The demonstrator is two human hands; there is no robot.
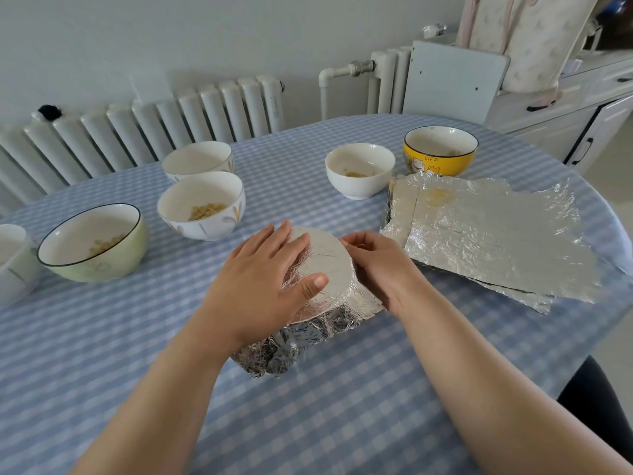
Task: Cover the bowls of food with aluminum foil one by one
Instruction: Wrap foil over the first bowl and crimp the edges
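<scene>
At the table's near centre, the left hand (270,279) presses flat, fingers spread, on a foil-covered bowl (325,269); the right hand (380,265) curls against its right rim, pinching foil down.

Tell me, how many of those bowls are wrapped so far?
Done: none fully. In hand: one foil-covered bowl, the left hand pressing flat on top, the right hand shaping foil at its side. Left: the yellow bowl, small white bowl, two white patterned bowls, green bowl and one at the left edge; spare foil sheets wait.
</scene>
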